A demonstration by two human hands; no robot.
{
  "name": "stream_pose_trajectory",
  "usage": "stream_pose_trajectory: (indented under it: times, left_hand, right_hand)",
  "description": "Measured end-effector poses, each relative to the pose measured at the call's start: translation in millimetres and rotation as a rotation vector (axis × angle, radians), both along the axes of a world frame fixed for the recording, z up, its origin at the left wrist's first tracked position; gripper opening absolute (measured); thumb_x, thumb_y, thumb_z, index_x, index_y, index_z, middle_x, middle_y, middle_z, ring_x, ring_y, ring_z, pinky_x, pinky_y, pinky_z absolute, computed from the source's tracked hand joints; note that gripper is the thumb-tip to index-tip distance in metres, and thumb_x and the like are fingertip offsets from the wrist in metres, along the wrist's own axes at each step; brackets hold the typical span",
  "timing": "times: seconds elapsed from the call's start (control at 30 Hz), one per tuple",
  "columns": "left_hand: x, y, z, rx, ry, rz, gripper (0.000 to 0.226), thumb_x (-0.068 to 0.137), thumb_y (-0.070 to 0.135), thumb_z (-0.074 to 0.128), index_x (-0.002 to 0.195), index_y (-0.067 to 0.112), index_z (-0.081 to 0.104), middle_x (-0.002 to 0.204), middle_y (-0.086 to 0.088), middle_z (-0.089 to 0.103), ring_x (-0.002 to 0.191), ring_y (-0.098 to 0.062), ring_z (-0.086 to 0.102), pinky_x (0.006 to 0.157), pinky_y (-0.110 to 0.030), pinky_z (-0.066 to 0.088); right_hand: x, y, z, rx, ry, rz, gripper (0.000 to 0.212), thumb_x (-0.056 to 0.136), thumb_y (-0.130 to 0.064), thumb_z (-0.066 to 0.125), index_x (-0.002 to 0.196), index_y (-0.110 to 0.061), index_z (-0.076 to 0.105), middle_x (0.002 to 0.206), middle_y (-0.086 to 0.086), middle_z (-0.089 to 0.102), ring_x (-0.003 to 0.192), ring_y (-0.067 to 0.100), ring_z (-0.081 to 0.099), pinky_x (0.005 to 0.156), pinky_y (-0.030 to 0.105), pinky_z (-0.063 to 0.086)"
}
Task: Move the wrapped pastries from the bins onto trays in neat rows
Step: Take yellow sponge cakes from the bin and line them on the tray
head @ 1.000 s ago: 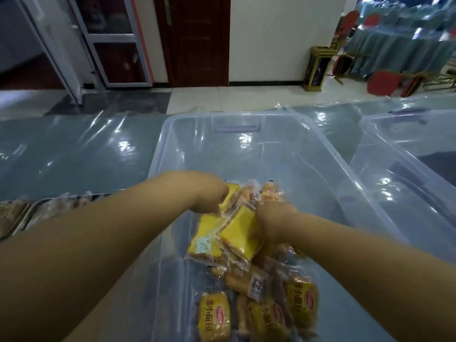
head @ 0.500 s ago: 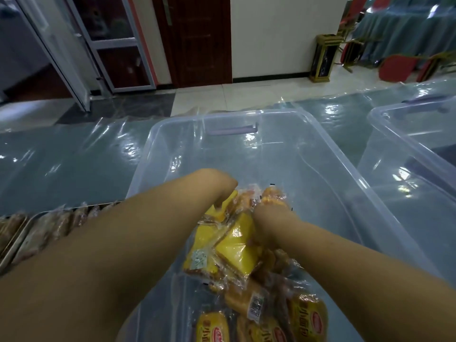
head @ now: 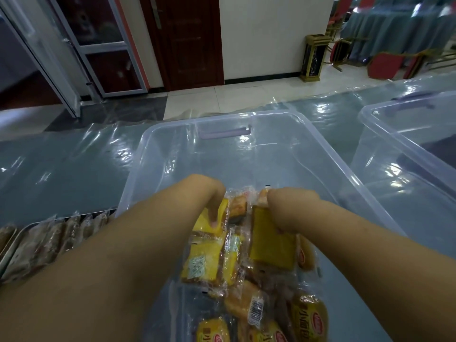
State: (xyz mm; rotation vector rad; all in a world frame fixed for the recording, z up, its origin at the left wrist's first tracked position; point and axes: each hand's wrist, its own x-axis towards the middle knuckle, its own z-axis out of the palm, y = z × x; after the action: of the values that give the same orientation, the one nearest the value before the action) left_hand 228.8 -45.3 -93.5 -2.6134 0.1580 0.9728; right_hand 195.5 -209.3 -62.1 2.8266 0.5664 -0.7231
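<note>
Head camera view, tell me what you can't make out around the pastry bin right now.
All in the head view:
- Fingertips of the left hand and right hand: mostly curled under, hidden by the hands' backs among the wrapped pastries.
- Tray: cut by the left edge, covered by the left forearm; its rows blurred.
- Second bin: cut by the right edge, contents unclear.
- Wrapper label: too small to read.
</note>
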Motion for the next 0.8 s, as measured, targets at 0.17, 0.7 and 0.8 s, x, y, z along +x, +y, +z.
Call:
stream_pose_trajectory:
  times: [0.17, 0.7, 0.8]
  left_hand:
    - [-11.8, -4.9, 7.6, 0.025, 0.043, -0.055, 0.075, 0.074, 0.037, 0.076, 0.135, 0.008, 0.044, 0.133, -0.009, 0.05, 0.117, -0.031, 0.05, 0.097, -0.038, 0.042]
    - [-51.7, -14.0, -5.2, 0.052, 0.142, -0.152, 0.093, 0.071, 0.038, 0.078, 0.146, 0.016, 0.027, 0.146, -0.008, 0.037, 0.128, -0.031, 0.04, 0.101, -0.041, 0.037]
    - [-50.8, -13.5, -0.1, 0.035, 0.147, -0.157, 0.092, 0.07, 0.038, 0.079, 0.145, 0.016, 0.029, 0.143, -0.007, 0.041, 0.126, -0.03, 0.042, 0.1, -0.04, 0.038]
  right_hand:
    - [-4.3, -6.4, 20.3, -0.013, -0.069, 0.075, 0.028, 0.085, -0.014, 0.065, 0.11, -0.013, 0.052, 0.075, -0.001, 0.042, 0.079, 0.022, 0.049, 0.064, 0.033, 0.039]
    - [-13.6, -23.0, 4.1, 0.07, 0.006, 0.126, 0.047, 0.084, -0.025, 0.069, 0.123, -0.011, 0.048, 0.114, 0.008, 0.057, 0.091, 0.023, 0.053, 0.071, 0.028, 0.041]
    - [-11.8, -15.6, 1.7, 0.13, 0.078, 0.149, 0.052, 0.085, -0.03, 0.068, 0.126, -0.01, 0.044, 0.117, 0.01, 0.056, 0.09, 0.022, 0.05, 0.072, 0.029, 0.039]
